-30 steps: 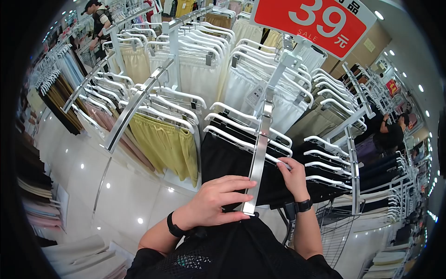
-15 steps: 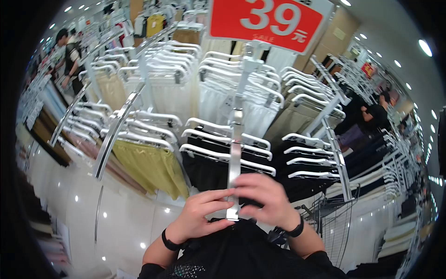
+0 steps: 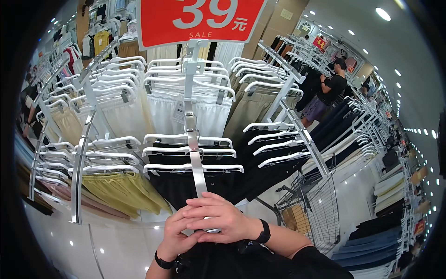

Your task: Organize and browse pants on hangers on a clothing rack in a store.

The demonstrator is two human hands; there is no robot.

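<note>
My left hand and my right hand lie folded together over the front end of a metal rack arm. The right fingers overlap the left ones, and both hands are closed round the arm; its tip shows in part between them. Just beyond hangs a white hanger with black trousers. More white hangers follow behind it on the same arm. White trousers with a paper tag hang farther back. Each wrist wears a black band.
Above the rack stands a red sale sign. Yellow-green trousers hang at left beside another metal arm. A wire shopping cart stands at right. Another person stands in the aisle farther back.
My right hand has come down onto the left, and the two now overlap on the rack arm. The view has turned right, bringing more of the cart into sight.
</note>
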